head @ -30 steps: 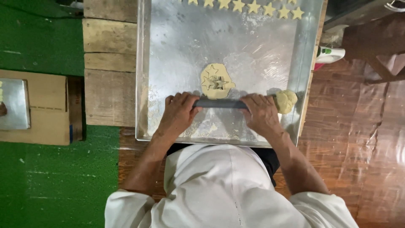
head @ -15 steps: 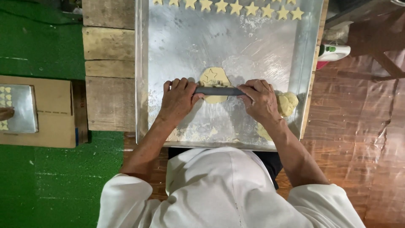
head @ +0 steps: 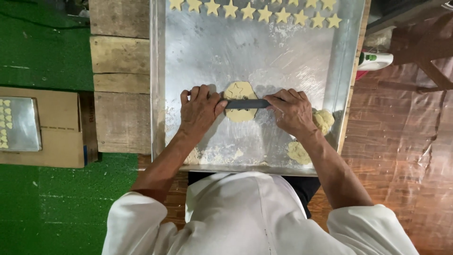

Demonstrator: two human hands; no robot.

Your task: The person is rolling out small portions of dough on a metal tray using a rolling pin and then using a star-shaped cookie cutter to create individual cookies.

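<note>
Between the hands: a dark rolling rod (head: 246,103) lies crosswise over a flat dough disc (head: 240,107), so pressure from both ends spreads evenly across it.
Left hand (head: 200,111): palm down on the rod's left end, fingers spread forward, pressing rather than wrapped tight; grip is a flat push.
Right hand (head: 292,112): same posture on the right end, fingers over the rod, heel low; both hands mirror each other, which keeps the rod level.
Dough disc: sits midway between the hands, touching the rod from below, with a faint star imprint showing on its surface; it looks thin already.
Under the hands: metal tray (head: 207,52), dusted with flour streaks, probably so the dough does not stick.
Beyond the fingertips: row of star cutouts (head: 255,10) along the far tray edge, well apart from the rolling zone, so finished pieces stay out of the rod's path.
Just beside the right wrist: rough dough lump (head: 324,120), and a second scrap lump (head: 299,152) nearer the body, both within easy reach as stock.
Far left of the left arm: cardboard box (head: 52,141) with a small tray of heart shapes (head: 18,123) on top, off the worktable.
Right of the tray: white and green bottle (head: 375,60) on its side, not in use.
</note>
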